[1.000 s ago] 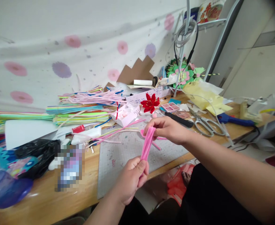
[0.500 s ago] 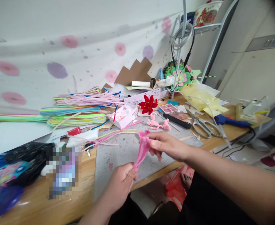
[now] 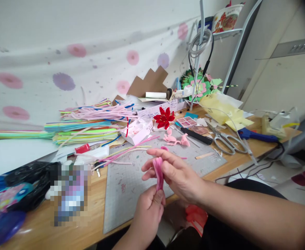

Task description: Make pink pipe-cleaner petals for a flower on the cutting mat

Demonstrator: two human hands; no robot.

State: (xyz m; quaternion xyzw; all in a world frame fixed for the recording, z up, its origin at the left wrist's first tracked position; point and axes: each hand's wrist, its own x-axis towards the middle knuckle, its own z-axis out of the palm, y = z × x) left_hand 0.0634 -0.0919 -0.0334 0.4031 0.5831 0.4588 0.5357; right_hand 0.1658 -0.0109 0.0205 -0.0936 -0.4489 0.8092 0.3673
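My left hand (image 3: 148,217) is closed around the lower end of a pink bundle of bent pipe cleaners (image 3: 158,172), which stands nearly upright. My right hand (image 3: 178,175) is cupped around the upper part, its fingers stretched out and apart; its thumb lies beside the bundle, and whether it touches cannot be made out. Both hands are above the near edge of a grey cutting mat (image 3: 121,194). Beyond them, light pink shaped pipe-cleaner pieces (image 3: 177,139) lie on the mat. Behind those stands a red flower (image 3: 164,118).
Bundles of coloured pipe cleaners (image 3: 90,121) lie at the back left. A white box (image 3: 138,130) holds small pink pieces. On the right are a black-handled tool (image 3: 196,135), scissors (image 3: 227,141) and a blue glue gun (image 3: 257,135). Black plastic bags (image 3: 32,173) lie at the left.
My right hand's fingers have opened from their pinch on the pink bundle and spread around it. My left hand has moved right, and the bundle now stands more upright.
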